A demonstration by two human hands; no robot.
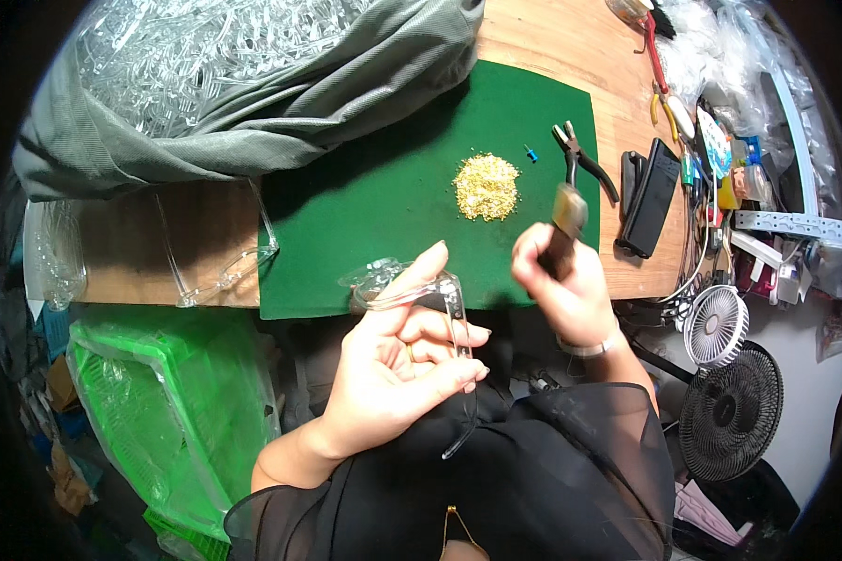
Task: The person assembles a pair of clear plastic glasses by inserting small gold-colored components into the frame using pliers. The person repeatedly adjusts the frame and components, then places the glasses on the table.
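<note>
My left hand [374, 379] is closed around a clear plastic eyeglass frame [457, 318], holding it up just off the front edge of the green mat [365, 206]. One temple hangs below the fingers. My right hand [578, 297] grips a tool [569, 213] with a dark handle and a pale, blunt end. Blur hides its exact kind. On the mat beyond both hands lies a heap of tiny gold-coloured pieces [486, 187]. A blue push pin [531, 153] and dark-handled pliers [585, 161] lie to the right of the heap.
A grey cloth [346, 103] wraps a large pile of clear frame parts [178, 56] at the far left. Another clear frame [225, 276] rests on the wooden table. Right of the mat lies a black phone [652, 196]. Fans [730, 409] and a green crate [131, 374] flank me.
</note>
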